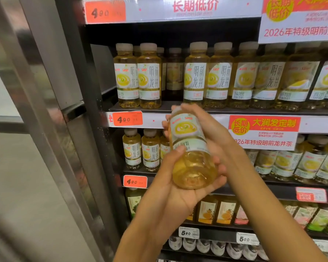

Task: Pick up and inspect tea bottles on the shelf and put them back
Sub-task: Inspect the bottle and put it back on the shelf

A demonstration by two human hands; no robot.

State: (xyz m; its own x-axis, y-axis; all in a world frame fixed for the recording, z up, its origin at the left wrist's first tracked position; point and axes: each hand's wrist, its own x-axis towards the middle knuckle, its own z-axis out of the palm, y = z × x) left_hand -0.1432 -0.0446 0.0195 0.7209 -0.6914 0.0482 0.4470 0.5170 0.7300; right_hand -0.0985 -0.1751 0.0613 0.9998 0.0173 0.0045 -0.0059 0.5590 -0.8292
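Before the shelf [235, 111], both hands' fingers [219, 168] wrap the tilted tea bottle [189, 148].

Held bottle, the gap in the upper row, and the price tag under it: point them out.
Held bottle [187, 140]: head view, on its label.
Gap [175, 76]: head view, on the set-back bottle behind the front row.
Price tag [128, 119]: head view, on its orange face.

Shop aisle, dim shelving

Left of the fingers [180, 150], a grey metal upright [45, 110]; behind them, red price tags [128, 119].
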